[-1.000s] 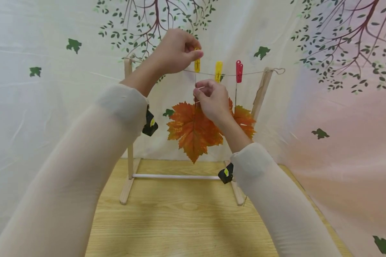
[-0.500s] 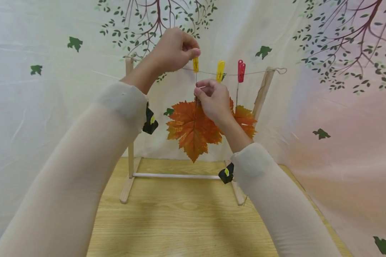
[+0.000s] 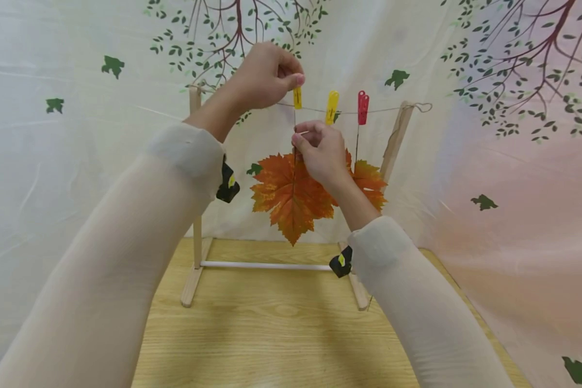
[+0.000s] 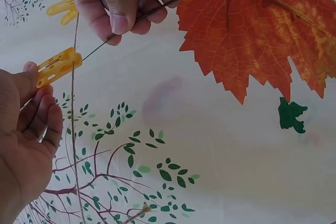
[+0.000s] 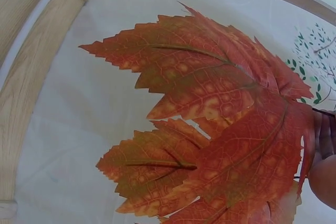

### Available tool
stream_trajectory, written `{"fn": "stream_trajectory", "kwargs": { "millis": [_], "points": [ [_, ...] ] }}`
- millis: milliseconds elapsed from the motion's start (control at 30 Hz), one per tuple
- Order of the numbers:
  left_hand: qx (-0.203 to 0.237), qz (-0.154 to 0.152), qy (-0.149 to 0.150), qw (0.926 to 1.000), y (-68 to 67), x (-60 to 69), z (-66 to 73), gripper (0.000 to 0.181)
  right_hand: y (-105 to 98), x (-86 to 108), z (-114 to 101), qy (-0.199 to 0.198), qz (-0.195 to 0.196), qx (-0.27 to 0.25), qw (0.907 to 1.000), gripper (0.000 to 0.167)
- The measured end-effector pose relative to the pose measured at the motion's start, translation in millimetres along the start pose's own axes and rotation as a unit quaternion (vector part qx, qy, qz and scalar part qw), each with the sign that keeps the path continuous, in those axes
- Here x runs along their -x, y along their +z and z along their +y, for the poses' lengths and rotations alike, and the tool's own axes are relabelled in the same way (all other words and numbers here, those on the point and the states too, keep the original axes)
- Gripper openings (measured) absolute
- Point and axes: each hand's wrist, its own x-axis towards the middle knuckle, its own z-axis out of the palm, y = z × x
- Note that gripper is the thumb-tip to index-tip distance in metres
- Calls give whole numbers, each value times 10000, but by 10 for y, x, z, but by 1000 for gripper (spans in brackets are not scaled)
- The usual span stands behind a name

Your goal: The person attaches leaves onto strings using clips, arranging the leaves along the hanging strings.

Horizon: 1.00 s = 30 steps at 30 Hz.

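My left hand (image 3: 264, 78) pinches the handle end of a yellow clothespin (image 3: 298, 98) at the string (image 3: 385, 111). Seen from the left wrist, the clothespin (image 4: 59, 67) sits across the string, and a thin leaf stem (image 4: 157, 8) reaches its tip. Just below, my right hand (image 3: 324, 153) pinches that stem between thumb and fingers. An orange maple leaf (image 3: 291, 194) hangs point down beneath the right hand, which covers part of it. The leaf (image 5: 220, 82) fills much of the right wrist view, overlapping other orange leaf parts.
Farther right on the string are another yellow clothespin (image 3: 332, 108) and a red clothespin (image 3: 362, 109), which holds a second orange leaf (image 3: 370, 183). A wooden frame (image 3: 396, 137) with a white crossbar (image 3: 271, 265) carries the string on a wooden table (image 3: 267, 339). Behind hangs a printed cloth (image 3: 514, 226).
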Motion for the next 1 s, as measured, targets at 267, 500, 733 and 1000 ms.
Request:
{"fn": "stream_trajectory", "kwargs": {
  "millis": [267,500,733,1000],
  "points": [
    [-31,6,107,9999,31,6,-9,31,-22,-12,-4,43,-32,-96,9999,17],
    [-69,-102,28,9999,56,20,-28,31,-38,-7,11,-41,-9,-56,10000,17],
    [-38,-155,109,9998,70,20,-51,32,-35,-21,-1,12,17,-107,9999,19],
    [19,-230,193,9995,57,49,-54,31,-18,-14,3,-116,18,-141,9998,18]
  ]
}}
